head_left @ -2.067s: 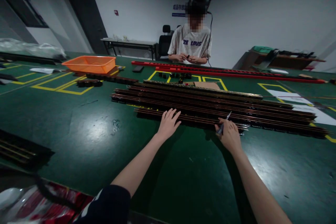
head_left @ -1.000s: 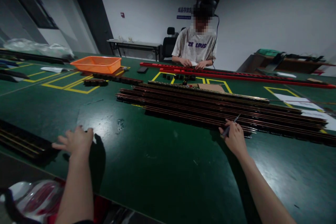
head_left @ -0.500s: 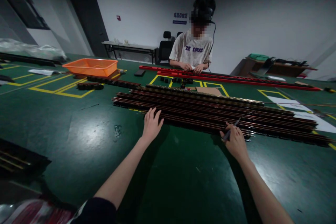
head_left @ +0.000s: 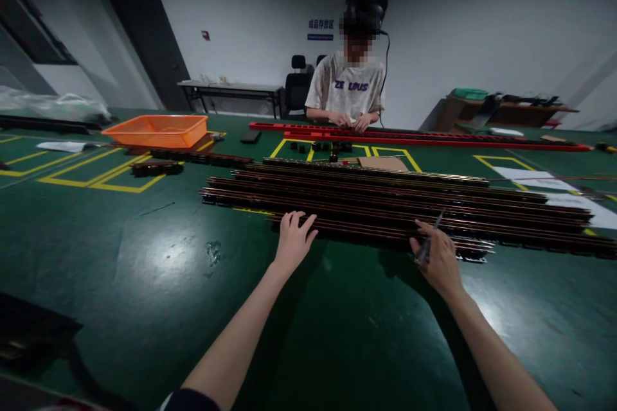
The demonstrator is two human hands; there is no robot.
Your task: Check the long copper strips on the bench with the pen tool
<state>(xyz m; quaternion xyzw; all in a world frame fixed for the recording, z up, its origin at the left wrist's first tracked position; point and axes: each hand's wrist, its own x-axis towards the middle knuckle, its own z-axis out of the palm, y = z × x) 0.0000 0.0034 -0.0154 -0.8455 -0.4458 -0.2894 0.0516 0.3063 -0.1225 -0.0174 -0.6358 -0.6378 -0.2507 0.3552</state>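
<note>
Long dark strips (head_left: 366, 187) with copper-coloured metal edges lie side by side across the table in front of me. My left hand (head_left: 295, 241) has its fingers spread and bent over the left part of the nearest strip (head_left: 357, 228), touching it. Over that strip's right part is my right hand (head_left: 438, 255), closed around a slim, pointed metal tool (head_left: 439, 218). The tip points up and away from me. Most of the tool is hidden in the fingers, so its exact kind does not show.
An orange plastic basket (head_left: 157, 131) stands at the back left. Red rails (head_left: 434, 140) lie across the far side, where a co-worker (head_left: 348, 93) has both hands at them. Small black blocks (head_left: 321, 147), cardboard (head_left: 383, 163) and white papers (head_left: 535, 183) lie beyond the strips.
Both my hands have moved slightly right, and the nearest strip has slid right with them relative to the other strips. The view has turned a little to the right.
</note>
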